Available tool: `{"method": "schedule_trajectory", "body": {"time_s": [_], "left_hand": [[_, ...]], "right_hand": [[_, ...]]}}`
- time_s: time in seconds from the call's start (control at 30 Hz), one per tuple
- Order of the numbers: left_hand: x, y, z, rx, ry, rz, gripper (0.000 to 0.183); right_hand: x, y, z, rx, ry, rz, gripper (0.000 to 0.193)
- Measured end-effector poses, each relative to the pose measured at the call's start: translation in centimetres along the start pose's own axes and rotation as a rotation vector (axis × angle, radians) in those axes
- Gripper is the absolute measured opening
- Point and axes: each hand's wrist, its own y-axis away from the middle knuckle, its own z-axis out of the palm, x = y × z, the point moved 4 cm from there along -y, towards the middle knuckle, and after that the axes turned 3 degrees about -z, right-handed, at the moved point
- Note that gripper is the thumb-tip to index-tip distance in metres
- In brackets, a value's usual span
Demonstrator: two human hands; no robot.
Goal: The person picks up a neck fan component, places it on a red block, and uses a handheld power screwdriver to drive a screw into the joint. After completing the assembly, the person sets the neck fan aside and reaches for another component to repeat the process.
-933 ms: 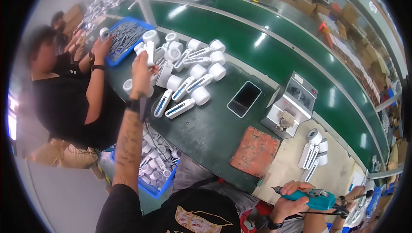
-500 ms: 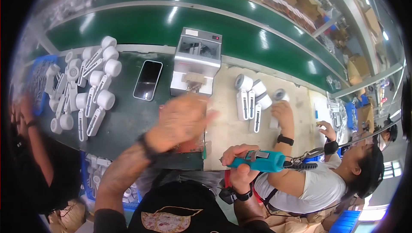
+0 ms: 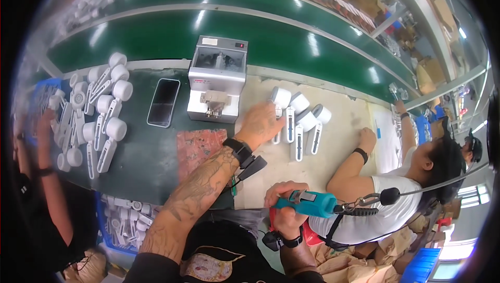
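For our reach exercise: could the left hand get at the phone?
Probably yes: the silver machine stands between left hand and phone, but the way over the red mat looks free.

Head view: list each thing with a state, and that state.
Phone: face up, screen dark
Silver machine: upright
Red mat: flat, worn
Lower blue bin: loaded with white parts
Teal tool: held in right hand
Four white units: lying on pale board
Left hand: at leftmost of these, grip unclear
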Motion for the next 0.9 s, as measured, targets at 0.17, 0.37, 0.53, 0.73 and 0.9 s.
{"method": "schedule_trajectory", "body": {"time_s": [0.17, 0.37, 0.53, 0.73, 0.9], "left_hand": [[3.0, 4.5, -6.0, 0.021, 0.150, 0.030, 0.030], [0.1, 10.2, -12.4, -0.042, 0.167, 0.128, 0.025], [-4.0, 12.0, -13.8, -0.038, 0.100, 0.209, 0.027], [-6.0, 11.5, -14.1, -0.044, -0.027, 0.289, 0.038], [-6.7, 12.4, -13.1, -0.045, -0.133, 0.328, 0.043]], "right_hand": [[0.1, -1.4, -0.3, 0.051, 0.146, -0.086, 0.069], [0.2, -3.3, 1.3, 0.102, 0.242, -0.020, 0.080], [0.4, -6.8, 3.3, 0.040, 0.130, 0.020, 0.077], [3.0, -13.8, 9.9, -0.088, 0.005, -0.141, 0.061], [6.7, -17.9, 12.8, -0.135, 0.174, -0.297, 0.041]]}}
